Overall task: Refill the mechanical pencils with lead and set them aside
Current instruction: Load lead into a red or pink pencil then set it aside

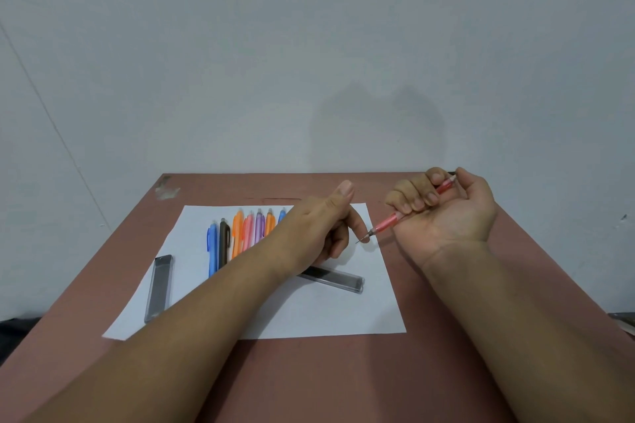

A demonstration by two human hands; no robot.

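Observation:
My right hand [446, 213], palm up, grips a red mechanical pencil [386, 224] with curled fingers, the thumb on its top end. The pencil's tip points left and down over the white paper [309, 316]. My left hand [319, 227] has its thumb raised and its index finger stretched out, the fingertip touching the pencil's metal tip; its other fingers are curled and hold nothing that I can see. Several coloured mechanical pencils [240, 233] lie side by side on the paper, partly hidden by my left forearm.
A dark lead case [335, 278] lies on the paper just under my left hand. A second lead case [158, 287] lies at the paper's left edge. The paper sits on a reddish-brown table [446, 371] against a pale wall.

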